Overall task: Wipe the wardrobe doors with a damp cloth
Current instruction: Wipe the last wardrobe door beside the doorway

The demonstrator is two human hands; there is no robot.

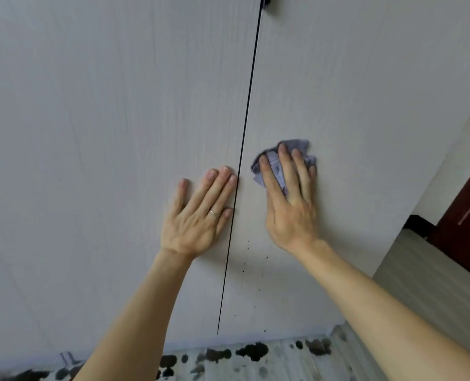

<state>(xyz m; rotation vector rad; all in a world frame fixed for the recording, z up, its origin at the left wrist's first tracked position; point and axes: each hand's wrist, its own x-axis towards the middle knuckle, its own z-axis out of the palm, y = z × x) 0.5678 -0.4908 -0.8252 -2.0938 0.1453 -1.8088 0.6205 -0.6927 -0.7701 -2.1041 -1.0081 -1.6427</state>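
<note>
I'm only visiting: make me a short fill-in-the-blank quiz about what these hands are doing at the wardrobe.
The right hand presses a ___ against the right door.
The left hand rests flat on the left door and wears a ___.
Dark specks dot the ___ door.
Missing words: cloth; ring; right.

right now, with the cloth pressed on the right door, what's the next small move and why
Probably draw the right hand and the cloth straight down the right door. Dark specks dot that door just below the hand, beside the gap, and the cloth sits above them. The left hand lies flat on the left door and can brace there.
</note>
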